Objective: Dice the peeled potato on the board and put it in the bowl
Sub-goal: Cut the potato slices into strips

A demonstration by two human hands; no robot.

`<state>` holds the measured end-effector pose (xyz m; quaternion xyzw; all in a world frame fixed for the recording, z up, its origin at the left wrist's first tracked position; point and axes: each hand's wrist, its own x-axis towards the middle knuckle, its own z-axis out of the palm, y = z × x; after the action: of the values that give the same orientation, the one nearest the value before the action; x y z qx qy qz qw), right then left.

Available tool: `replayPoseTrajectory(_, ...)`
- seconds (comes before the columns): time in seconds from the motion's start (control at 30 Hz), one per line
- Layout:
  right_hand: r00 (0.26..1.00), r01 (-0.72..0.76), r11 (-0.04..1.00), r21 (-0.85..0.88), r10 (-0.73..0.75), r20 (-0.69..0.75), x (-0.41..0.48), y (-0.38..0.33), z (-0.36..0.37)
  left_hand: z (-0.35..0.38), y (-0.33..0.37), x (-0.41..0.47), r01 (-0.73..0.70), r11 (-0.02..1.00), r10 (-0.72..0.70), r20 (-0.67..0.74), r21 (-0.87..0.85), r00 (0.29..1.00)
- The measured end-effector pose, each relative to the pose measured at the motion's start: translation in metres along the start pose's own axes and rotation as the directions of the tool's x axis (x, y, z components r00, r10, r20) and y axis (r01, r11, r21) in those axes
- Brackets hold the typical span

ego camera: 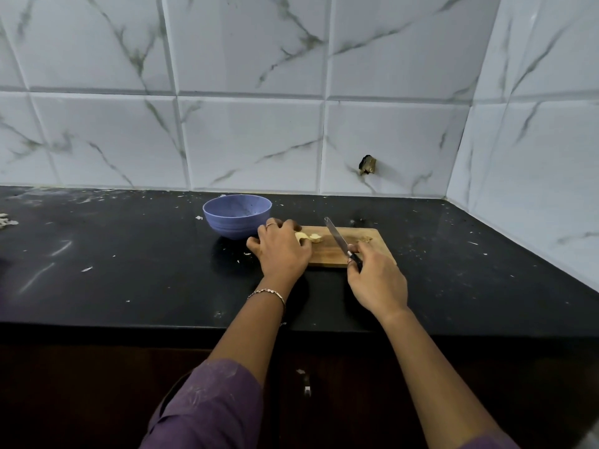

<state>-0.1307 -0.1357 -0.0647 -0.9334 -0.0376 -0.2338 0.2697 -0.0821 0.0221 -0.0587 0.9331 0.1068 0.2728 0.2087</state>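
A wooden cutting board lies on the black counter. Pale potato pieces sit at the board's left end. My left hand covers that end, its fingers curled over the potato. My right hand grips the dark handle of a knife, whose blade points away over the board's middle, tilted left, to the right of the potato. A purple bowl stands just left of the board, close to my left hand; nothing shows inside it.
The black counter carries scattered white flecks and peel scraps, with a small heap at the far left edge. Marble-look tiled walls rise behind and at the right. A brown fitting sticks out of the back wall.
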Motion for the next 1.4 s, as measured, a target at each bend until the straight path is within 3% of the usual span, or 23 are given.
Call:
replayPoseTrajectory(0.17,1.0,0.014,0.998,-0.064,-0.014,-0.009,0.004,0.0,0.003,0.005,0.015,0.024,-0.233,0.959,0.209,0.155,0.163,0.966)
replayPoseTrajectory(0.3,0.999,0.019,0.997,-0.077,-0.022,-0.032,0.004,0.0,0.003,0.009,0.022,0.043,-0.333,0.879,0.217,0.335,0.341,0.917)
replayPoseTrajectory(0.47,0.999,0.013,0.997,-0.08,-0.017,-0.043,0.006,0.001,0.005,0.013,0.024,0.057,-0.398,0.812,0.217,0.413,0.427,0.884)
replayPoseTrajectory(1.03,0.992,-0.103,0.994,0.021,0.104,-0.067,0.0,0.0,-0.001,0.014,0.049,0.031,-0.435,0.852,0.312,0.382,0.293,0.87)
replayPoseTrajectory(1.4,0.991,-0.129,0.991,0.038,0.131,-0.036,-0.01,0.0,-0.009,0.016,0.043,-0.008,-0.374,0.903,0.329,0.219,0.212,0.919)
